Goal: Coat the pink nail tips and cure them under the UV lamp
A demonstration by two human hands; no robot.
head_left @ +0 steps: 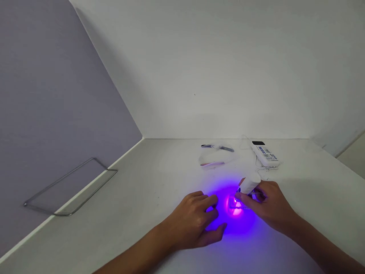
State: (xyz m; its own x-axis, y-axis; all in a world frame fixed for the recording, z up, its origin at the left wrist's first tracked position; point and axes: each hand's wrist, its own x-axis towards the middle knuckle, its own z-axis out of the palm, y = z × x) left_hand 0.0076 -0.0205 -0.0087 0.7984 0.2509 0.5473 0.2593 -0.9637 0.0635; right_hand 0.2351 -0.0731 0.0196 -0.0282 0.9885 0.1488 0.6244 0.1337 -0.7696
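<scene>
My right hand is closed around a white handheld UV lamp, whose head points down. Violet light from it spreads over the white tabletop, with a bright pink spot under the lamp. In that glow lies a small flat rectangular piece, partly covered by my right hand and the lamp; its kind I cannot make out. My left hand rests left of the glow, fingers bent and apart, the thumb stretched toward the lit area. Nothing shows between its fingers.
A white power bank with a dark end lies at the back right, a thin white cable beside it running toward the lamp. Clear film with dark strips lies behind my hands. A bent metal wire frame is at the left edge.
</scene>
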